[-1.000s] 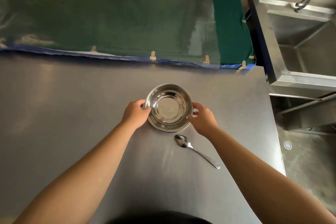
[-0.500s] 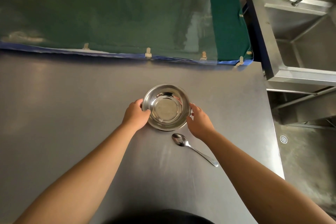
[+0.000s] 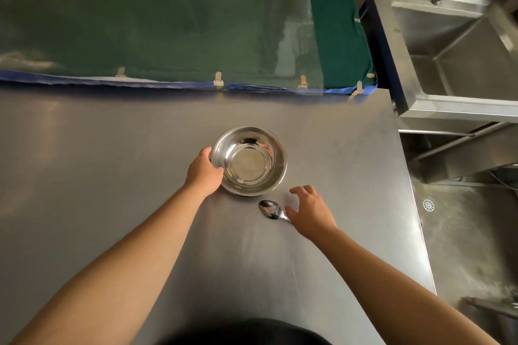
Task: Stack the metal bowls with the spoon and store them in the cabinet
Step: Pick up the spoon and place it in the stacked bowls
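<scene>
A shiny metal bowl (image 3: 249,160), possibly more than one nested, stands on the steel table (image 3: 112,176) near its middle. My left hand (image 3: 204,172) grips the bowl's left rim. A metal spoon (image 3: 270,209) lies just in front of the bowl to the right, bowl end pointing left. My right hand (image 3: 309,210) hovers over the spoon's handle with fingers spread, hiding most of the handle. No cabinet is in view.
A green cloth (image 3: 168,17) with a blue edge hangs along the table's far side. A steel sink (image 3: 459,45) with a tap stands to the right, across a gap. The table's right edge runs near my right forearm, floor with a drain below.
My right hand has let go of the bowl's right rim and dropped back toward the spoon, fingers apart. The left hand stays on the bowl.
</scene>
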`<state>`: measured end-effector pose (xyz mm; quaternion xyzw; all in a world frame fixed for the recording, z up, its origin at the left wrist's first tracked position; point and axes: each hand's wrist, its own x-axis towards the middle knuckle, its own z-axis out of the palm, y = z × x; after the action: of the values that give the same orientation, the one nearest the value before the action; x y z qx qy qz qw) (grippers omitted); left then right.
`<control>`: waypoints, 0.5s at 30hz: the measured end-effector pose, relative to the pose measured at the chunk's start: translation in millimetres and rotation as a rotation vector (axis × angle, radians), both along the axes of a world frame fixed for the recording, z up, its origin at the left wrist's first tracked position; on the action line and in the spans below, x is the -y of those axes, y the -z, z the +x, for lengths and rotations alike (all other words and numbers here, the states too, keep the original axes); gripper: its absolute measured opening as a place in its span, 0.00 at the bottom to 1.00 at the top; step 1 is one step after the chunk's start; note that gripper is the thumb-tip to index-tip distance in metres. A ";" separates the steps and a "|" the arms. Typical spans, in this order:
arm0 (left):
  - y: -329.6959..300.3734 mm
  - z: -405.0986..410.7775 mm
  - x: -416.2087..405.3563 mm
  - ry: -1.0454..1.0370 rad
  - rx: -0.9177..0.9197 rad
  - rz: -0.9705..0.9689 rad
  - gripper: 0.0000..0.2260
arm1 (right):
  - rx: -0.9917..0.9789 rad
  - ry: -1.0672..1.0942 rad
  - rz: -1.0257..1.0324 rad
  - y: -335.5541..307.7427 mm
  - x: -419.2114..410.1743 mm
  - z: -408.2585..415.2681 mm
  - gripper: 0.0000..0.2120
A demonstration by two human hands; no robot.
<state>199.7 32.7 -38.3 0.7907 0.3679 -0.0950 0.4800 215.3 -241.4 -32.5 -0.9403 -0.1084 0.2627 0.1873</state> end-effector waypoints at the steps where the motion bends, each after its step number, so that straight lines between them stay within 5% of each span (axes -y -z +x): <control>1: 1.4 0.0 0.4 -0.029 -0.008 -0.036 0.28 | -0.008 -0.013 -0.015 1.9 1.6 -4.6 0.23; 11: 0.0 -5.0 6.1 -0.090 -0.005 -0.108 0.24 | 0.029 -0.095 -0.149 10.1 16.0 -26.0 0.10; 15: -1.2 -11.6 11.8 -0.104 0.014 -0.135 0.22 | 0.047 -0.107 -0.175 6.0 17.4 -32.2 0.13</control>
<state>188.1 21.0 -37.1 0.7368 0.3981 -0.0891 0.5391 183.1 -258.8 -38.5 -0.9518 -0.1393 0.2586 0.0878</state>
